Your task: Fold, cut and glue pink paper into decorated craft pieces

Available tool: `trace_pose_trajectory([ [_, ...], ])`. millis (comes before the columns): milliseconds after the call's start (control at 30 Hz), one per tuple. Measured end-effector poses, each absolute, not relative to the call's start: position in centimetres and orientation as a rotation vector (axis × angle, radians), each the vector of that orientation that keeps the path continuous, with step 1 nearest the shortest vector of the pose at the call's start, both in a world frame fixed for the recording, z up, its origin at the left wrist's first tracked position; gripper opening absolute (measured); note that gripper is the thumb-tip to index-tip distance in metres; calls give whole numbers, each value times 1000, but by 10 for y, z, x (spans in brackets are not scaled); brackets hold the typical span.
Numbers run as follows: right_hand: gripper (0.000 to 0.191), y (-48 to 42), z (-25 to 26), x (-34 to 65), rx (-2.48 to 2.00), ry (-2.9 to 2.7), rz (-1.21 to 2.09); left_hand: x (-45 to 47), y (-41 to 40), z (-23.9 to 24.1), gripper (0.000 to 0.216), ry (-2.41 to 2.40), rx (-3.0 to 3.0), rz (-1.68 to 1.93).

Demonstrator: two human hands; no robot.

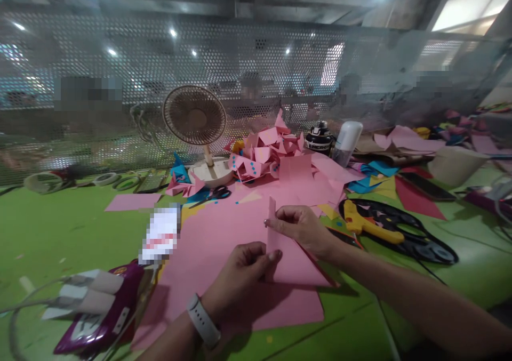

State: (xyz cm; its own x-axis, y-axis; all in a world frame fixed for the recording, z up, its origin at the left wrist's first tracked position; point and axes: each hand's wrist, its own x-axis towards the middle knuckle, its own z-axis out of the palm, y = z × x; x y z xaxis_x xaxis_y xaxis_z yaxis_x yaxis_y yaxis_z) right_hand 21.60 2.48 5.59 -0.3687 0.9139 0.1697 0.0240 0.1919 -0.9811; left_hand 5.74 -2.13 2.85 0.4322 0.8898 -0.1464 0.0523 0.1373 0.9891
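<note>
Between my two hands is a folded piece of pink paper (pixel 294 262), raised over a larger pink sheet (pixel 208 254) lying on the green table. My left hand (pixel 252 262) pinches its lower left edge, thumb on top. Higher up, my right hand (pixel 298 225) grips the upper part of the same edge, with thumb and fingers pressed together. A narrow strip of the paper sticks up past my right fingertips. The paper's lower right corner spreads out below my right forearm.
A yellow-handled glue gun (pixel 372 225) rests on a black tray (pixel 424 243) at right. Behind are a pile of folded pink paper (pixel 268 150), a small fan (pixel 195 117), black scissors (pixel 218 192) and a bottle (pixel 347 142). A purple power strip (pixel 100 323) with plugs lies at left.
</note>
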Motion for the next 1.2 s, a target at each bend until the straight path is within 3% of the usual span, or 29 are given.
trace_pose_trajectory([
  [1200,24,28,52,217,-895,-1443,1246,59,-24,38,37,924,1196,641],
])
